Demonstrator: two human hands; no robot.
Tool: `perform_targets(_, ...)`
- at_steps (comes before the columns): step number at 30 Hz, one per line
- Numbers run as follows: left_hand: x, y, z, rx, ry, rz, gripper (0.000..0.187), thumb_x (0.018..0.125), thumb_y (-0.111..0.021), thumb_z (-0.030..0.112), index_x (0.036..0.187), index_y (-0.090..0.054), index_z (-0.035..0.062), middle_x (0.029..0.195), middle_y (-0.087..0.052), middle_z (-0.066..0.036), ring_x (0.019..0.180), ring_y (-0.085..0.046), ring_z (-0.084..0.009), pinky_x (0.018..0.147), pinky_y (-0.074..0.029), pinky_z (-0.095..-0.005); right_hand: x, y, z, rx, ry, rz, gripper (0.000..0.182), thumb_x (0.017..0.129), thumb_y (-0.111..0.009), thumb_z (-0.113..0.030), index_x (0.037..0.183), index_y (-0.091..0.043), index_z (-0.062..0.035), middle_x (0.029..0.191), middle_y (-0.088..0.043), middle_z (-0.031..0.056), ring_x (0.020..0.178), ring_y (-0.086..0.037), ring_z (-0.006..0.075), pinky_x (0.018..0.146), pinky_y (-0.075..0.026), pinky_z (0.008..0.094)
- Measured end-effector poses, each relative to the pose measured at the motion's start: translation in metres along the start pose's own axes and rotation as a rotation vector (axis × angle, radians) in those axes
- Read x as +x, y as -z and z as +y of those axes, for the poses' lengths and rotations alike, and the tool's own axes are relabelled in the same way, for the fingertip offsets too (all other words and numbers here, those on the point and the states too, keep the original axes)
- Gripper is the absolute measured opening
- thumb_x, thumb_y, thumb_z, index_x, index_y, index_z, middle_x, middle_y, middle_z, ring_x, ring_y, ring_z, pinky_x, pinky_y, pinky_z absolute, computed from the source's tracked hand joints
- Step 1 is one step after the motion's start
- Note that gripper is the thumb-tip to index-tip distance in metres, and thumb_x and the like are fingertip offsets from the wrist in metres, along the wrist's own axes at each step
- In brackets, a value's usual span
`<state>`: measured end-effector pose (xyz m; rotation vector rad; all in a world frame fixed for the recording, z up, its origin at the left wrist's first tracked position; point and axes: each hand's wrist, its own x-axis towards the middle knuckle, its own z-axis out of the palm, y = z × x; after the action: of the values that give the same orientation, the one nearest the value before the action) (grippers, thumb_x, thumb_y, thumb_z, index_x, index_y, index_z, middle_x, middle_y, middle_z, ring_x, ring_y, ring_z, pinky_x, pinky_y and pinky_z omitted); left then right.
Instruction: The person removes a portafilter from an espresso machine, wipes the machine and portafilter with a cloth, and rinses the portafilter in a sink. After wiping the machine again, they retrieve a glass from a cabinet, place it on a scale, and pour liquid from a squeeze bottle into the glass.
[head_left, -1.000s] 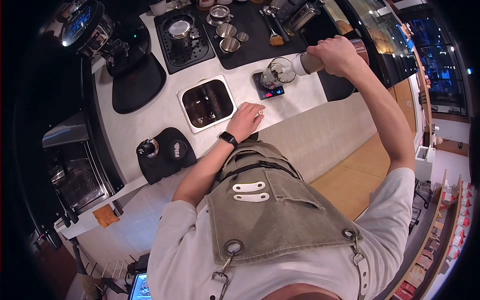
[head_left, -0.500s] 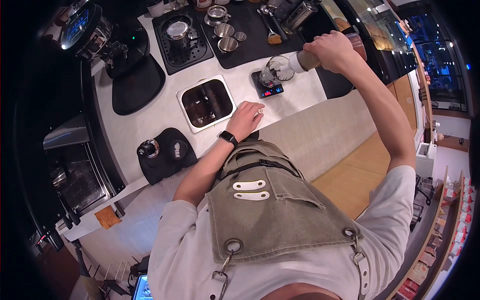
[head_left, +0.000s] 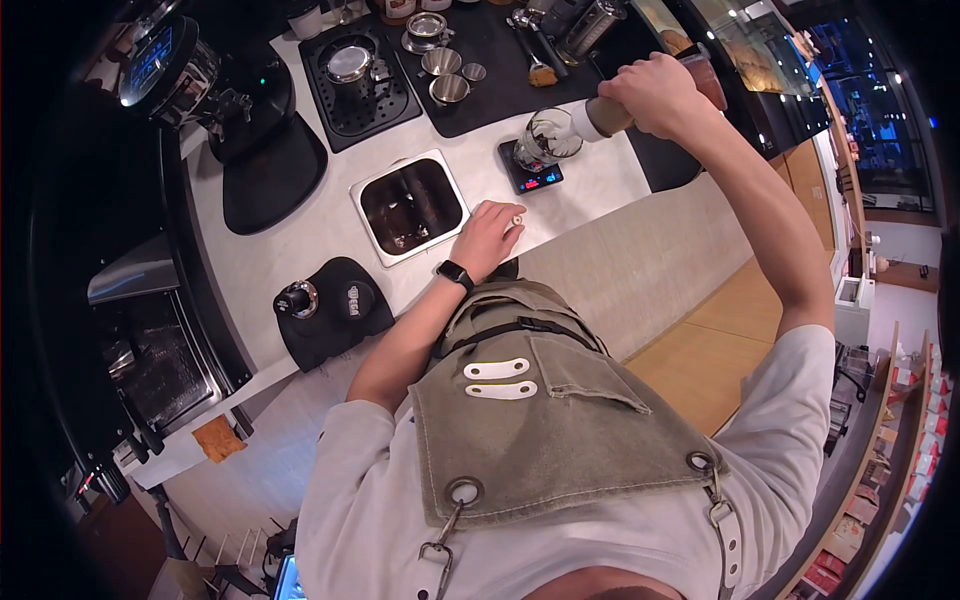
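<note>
Up ahead, the right hand (head_left: 648, 95) is wrapped around a brown canister (head_left: 610, 115), tilted so its white mouth points into the glass cup (head_left: 541, 139) just to that hand's left. The cup stands on a small black scale (head_left: 532, 172) whose display glows red and blue. Nearer the body, the left hand (head_left: 485, 236) rests palm down on the pale counter (head_left: 300, 235), fingers loosely curled, with a small white cap (head_left: 517, 220) pinched at the fingertips. A black watch (head_left: 455, 274) sits on that wrist. Just left of this hand lies the square knock box (head_left: 410, 207), and beyond it a black mat (head_left: 500, 70) with steel cups (head_left: 448, 88).
</note>
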<state>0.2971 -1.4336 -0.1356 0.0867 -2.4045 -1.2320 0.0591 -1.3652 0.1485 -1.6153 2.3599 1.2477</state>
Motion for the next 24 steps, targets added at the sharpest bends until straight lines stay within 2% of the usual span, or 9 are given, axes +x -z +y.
perform_targets(17, 0.0, 0.0, -0.001, -0.006, -0.004, 0.008, 0.025, 0.091, -0.07, 0.015, 0.115, -0.067, 0.0079, 0.107, -0.069, -0.01, 0.107, -0.061, -0.0296, 0.092, -0.051, -0.041, -0.002, -0.002, 0.003, 0.007, -0.006, 0.042, 0.034, 0.075, -0.08, -0.011, 0.107, -0.07, -0.0193, 0.099, -0.072, 0.0029, 0.101, -0.071, 0.023, 0.088, -0.053, 0.0381)
perform_targets(23, 0.001, 0.001, 0.0, -0.011, -0.009, 0.011, 0.025, 0.091, -0.07, 0.015, 0.114, -0.067, 0.0071, 0.107, -0.069, -0.01, 0.107, -0.061, -0.0297, 0.092, -0.051, -0.0412, -0.007, -0.011, 0.008, 0.025, -0.036, 0.093, 0.045, 0.072, -0.081, -0.011, 0.115, -0.068, -0.0192, 0.098, -0.075, 0.0043, 0.097, -0.074, 0.0248, 0.08, -0.057, 0.0387)
perform_targets(24, 0.001, 0.001, 0.0, -0.01, -0.019, 0.014, 0.025, 0.091, -0.07, 0.015, 0.114, -0.067, 0.007, 0.107, -0.069, -0.01, 0.107, -0.061, -0.0297, 0.091, -0.051, -0.0412, -0.01, -0.012, 0.01, 0.037, -0.036, 0.068, 0.05, 0.069, -0.083, -0.011, 0.116, -0.067, -0.0187, 0.098, -0.075, 0.0047, 0.097, -0.074, 0.0254, 0.08, -0.057, 0.039)
